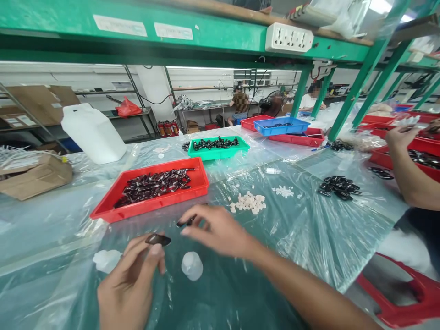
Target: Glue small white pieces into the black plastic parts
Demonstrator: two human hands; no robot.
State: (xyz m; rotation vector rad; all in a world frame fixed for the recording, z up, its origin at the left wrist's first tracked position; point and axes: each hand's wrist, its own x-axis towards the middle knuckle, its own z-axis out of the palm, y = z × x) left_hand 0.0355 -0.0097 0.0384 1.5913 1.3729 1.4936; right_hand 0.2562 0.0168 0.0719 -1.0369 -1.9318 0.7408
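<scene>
My left hand pinches a small dark oblong part between thumb and fingers, low at the front. My right hand reaches left across the plastic-covered table and holds another small dark piece at its fingertips. A small translucent white bottle stands between my hands. Just beyond them lies a red tray full of the same dark parts. A heap of small whitish pieces lies to the right of the tray.
A green tray of dark parts sits behind the red one, with blue and red trays farther back. A loose pile of dark parts lies at the right, near a co-worker's arm. A white jug and a cardboard box stand left.
</scene>
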